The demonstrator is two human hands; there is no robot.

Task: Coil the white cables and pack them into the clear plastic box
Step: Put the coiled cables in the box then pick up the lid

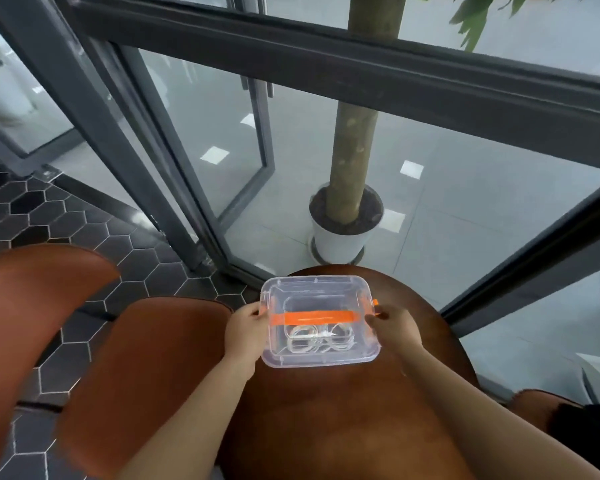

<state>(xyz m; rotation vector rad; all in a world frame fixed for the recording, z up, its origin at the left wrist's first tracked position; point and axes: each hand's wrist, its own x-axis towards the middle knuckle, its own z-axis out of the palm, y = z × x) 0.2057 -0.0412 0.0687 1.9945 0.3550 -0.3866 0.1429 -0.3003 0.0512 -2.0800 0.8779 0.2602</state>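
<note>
Resting on brown worktop (326,410): clear plastic box (317,289), lid on, orange handle (317,318) across; coiled white cables (321,338) inside. Left hand (245,334) and right hand (397,329) grasp its opposite ends.

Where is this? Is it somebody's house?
Probably a café or office lounge, not a house: brown leather chairs, big glass doors with dark frames, and a potted tree outside on pale tiles.
</note>
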